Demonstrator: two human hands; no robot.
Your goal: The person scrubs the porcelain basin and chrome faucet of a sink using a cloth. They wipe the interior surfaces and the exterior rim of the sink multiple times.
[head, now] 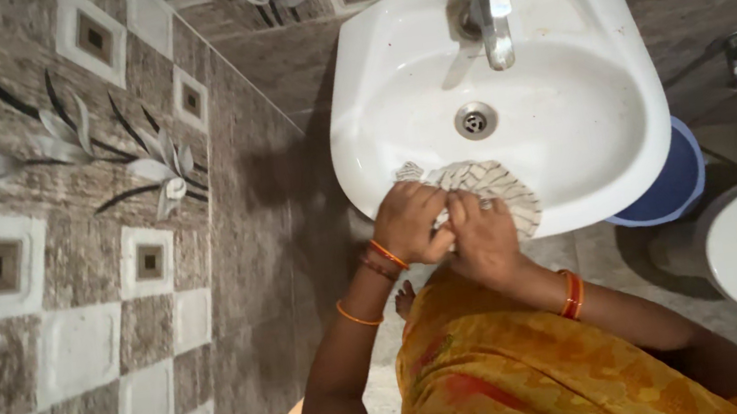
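both hands bunched on cloth (480, 190) at sink (615, 61) front rim: left hand (410, 222) fingers clamp it, right hand (484, 237) fingers grip too, so it drains into bowl.

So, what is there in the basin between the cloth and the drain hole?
In the head view, only bare white basin lies between the cloth, held by both the left hand and the right hand, and the drain.

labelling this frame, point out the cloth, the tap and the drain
cloth (497, 188): head view, patterned part on the basin's front rim
tap (494, 10): head view, middle of the metal spout
drain (475, 120): head view, centre of the metal ring
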